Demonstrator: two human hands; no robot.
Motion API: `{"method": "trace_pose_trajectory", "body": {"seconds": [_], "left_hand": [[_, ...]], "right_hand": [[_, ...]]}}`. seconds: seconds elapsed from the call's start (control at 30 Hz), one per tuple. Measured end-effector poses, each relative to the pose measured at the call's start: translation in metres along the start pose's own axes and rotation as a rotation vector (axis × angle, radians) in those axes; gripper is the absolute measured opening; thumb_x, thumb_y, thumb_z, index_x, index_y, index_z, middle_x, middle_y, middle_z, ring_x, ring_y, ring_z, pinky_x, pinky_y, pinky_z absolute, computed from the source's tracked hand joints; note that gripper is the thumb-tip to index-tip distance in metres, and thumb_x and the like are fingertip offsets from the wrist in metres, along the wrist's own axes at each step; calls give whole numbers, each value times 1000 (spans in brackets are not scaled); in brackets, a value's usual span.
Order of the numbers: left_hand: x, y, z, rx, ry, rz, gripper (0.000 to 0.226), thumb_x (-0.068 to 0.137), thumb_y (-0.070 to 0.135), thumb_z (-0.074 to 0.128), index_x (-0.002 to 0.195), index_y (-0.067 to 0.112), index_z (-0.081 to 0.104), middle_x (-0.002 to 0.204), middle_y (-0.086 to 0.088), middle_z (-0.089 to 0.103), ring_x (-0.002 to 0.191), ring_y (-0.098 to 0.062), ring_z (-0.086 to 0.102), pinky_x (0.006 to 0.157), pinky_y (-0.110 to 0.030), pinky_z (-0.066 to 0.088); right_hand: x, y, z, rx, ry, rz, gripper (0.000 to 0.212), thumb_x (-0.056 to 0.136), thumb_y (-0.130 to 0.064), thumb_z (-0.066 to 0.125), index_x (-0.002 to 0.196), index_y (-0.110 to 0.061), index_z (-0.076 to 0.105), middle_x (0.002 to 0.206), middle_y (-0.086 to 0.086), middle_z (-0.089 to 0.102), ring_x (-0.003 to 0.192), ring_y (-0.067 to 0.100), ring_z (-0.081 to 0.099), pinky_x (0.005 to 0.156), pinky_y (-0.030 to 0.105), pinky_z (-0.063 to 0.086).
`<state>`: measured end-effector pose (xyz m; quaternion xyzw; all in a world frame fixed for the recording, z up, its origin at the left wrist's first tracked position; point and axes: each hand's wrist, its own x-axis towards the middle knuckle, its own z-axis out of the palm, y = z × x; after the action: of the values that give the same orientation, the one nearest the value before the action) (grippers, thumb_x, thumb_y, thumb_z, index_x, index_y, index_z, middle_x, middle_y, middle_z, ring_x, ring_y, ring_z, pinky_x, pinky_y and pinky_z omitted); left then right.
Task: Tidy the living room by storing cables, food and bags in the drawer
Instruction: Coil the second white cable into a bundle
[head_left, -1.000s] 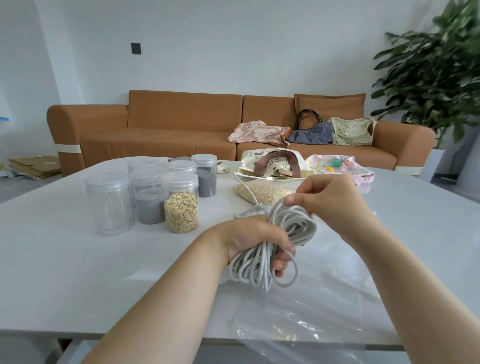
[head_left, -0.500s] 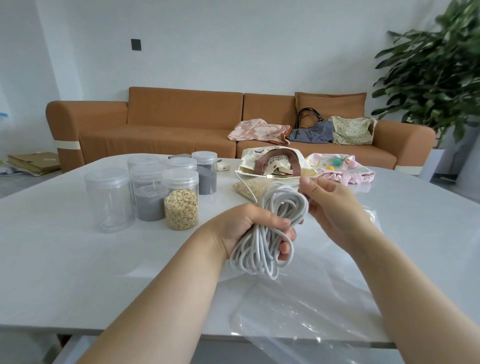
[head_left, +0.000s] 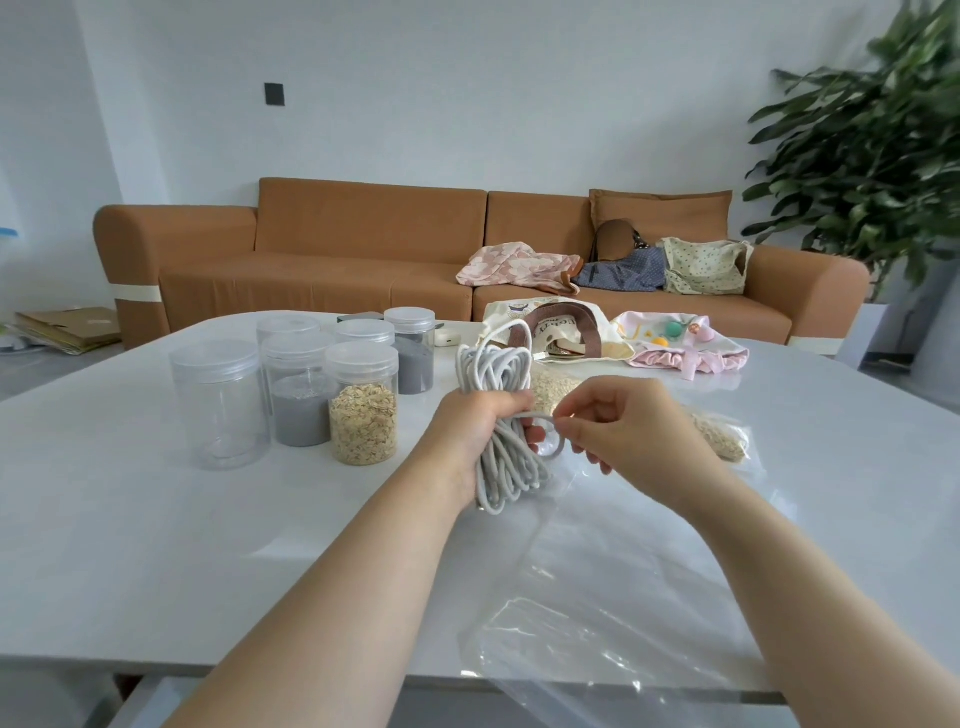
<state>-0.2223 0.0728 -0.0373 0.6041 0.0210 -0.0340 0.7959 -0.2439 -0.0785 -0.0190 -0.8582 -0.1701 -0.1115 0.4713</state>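
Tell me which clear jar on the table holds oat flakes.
The front right jar, nearest the left hand gripping the cable bundle. It holds pale flakes; the jar beside it holds grey powder, and the front left jar looks empty.

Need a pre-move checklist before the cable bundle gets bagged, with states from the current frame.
1. Grip of the left hand on the coiled light-grey cable bundle: ok, fingers curl round its middle.
2. Pinch of the right hand on the loose cable strand: ok, held beside the bundle.
3. Bundle tied off: not ok, that strand hangs free in a loop.
4. Reach to the clear plastic bag: ok, it lies on the white table below the hands.
5. Bag mouth open: cannot tell.
6. Clearance from the lidded clear plastic jars: ok, they stand apart to the left.
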Motion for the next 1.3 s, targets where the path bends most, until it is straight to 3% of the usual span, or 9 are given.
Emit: {"method": "trace_pose_trajectory", "body": {"seconds": [0.13, 0.33, 0.57, 0.67, 0.8, 0.9, 1.0, 1.2, 1.3], "left_hand": [[-2, 1, 2, -29, 4, 15, 8, 86, 10, 62, 85, 1, 63, 59, -8, 62, 50, -19, 60, 48, -25, 48], [0, -1, 1, -275, 89, -24, 18, 85, 11, 65, 70, 6, 57, 54, -4, 60, 51, -18, 59, 52, -28, 48], [2, 0, 0, -481, 66, -74, 24, 93, 21, 58, 73, 8, 52, 62, -6, 56, 53, -17, 55, 42, -20, 46], [3, 1, -3, -465, 29, -55, 32, 95, 21, 53, 66, 8, 50, 52, -4, 52, 43, -16, 52, 41, -19, 46], [-1, 7, -10, -333, -111, -102, 45, 94, 21, 52, 51, 10, 51, 42, 1, 47, 32, -12, 47, 38, -15, 38], [-5, 10, -13, -300, -253, -141, 13, 79, 15, 59, 70, 8, 54, 46, 2, 49, 34, -10, 47, 40, -16, 41], [-9, 9, -9, -217, -423, -199, 12, 74, 14, 57, 80, 8, 49, 50, 2, 48, 36, -8, 46, 44, -17, 42], [-16, 10, -6, -63, -559, -255, 11, 75, 16, 54, 83, 7, 52, 50, 2, 47, 38, -6, 44, 47, -17, 39], [-17, 10, -8, -49, -621, -259, 7, 82, 12, 59, 84, 7, 55, 52, 2, 47, 39, -6, 44, 49, -18, 43]], "right_hand": [[-4, 1, 8, -48, 16, -39, 18, 80, -14, 72, 65, -18, 64, 50, -2, 59, 43, 4, 46, 49, 19, 39], [-9, 1, 25, -258, 52, -187, 33, 79, -9, 71, 60, -23, 49, 57, -5, 57, 57, 14, 49, 61, 29, 41], [-8, 7, 25, -301, 120, -425, 15, 74, -3, 73, 66, -12, 64, 53, -15, 50, 56, -5, 49, 56, 11, 38], [-9, 6, 27, -273, 142, -531, 6, 71, -11, 71, 66, -10, 68, 56, -7, 57, 58, 5, 51, 55, 16, 40], [-8, 6, 21, -12, 151, -282, 22, 83, -8, 68, 66, -21, 66, 56, -1, 60, 55, 11, 51, 58, 26, 43], [1, 12, 14, 101, 321, -200, 24, 90, -7, 56, 86, -30, 62, 69, -10, 61, 69, 12, 56, 69, 37, 49], [7, 16, 11, 171, 296, -103, 24, 92, -9, 54, 106, -28, 59, 90, -6, 60, 82, 7, 55, 82, 35, 48], [7, 16, 5, 286, 227, -2, 26, 89, -8, 59, 83, -33, 64, 80, -11, 64, 68, -5, 54, 71, 20, 42], [8, 18, 3, 217, 131, 49, 20, 87, -12, 62, 80, -30, 67, 76, -3, 64, 66, 3, 53, 66, 23, 40]]}}
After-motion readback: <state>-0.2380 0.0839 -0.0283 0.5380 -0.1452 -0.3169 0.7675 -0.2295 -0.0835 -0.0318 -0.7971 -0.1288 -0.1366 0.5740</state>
